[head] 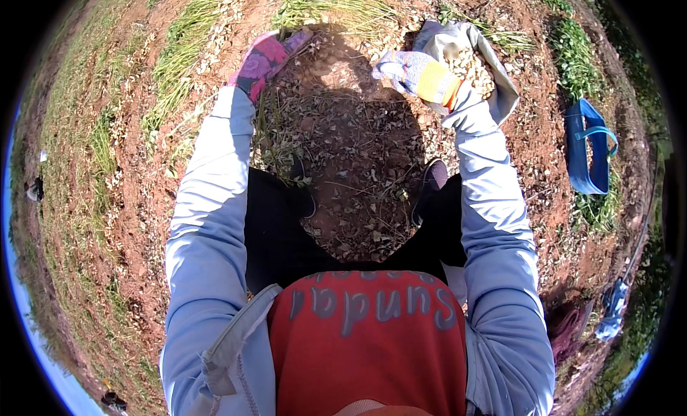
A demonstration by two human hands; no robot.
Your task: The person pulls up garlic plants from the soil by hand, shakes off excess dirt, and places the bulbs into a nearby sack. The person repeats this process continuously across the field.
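Observation:
My left hand, in a pink and dark floral glove, is at the upper left just above the soil, beside pulled plants with green stems. Whether it holds anything is unclear. My right hand, in a pale knitted glove with a yellow band, has its fingers curled and sits at the near left edge of a grey sack. Peanuts in their shells lie in the sack's open mouth. Whether something is inside the right hand's fingers cannot be seen.
Pulled peanut plants lie in a row at the left, more stems ahead. A blue handled container lies at the right, near leafy plants. Dark red netting and a blue cloth-like item are at the lower right.

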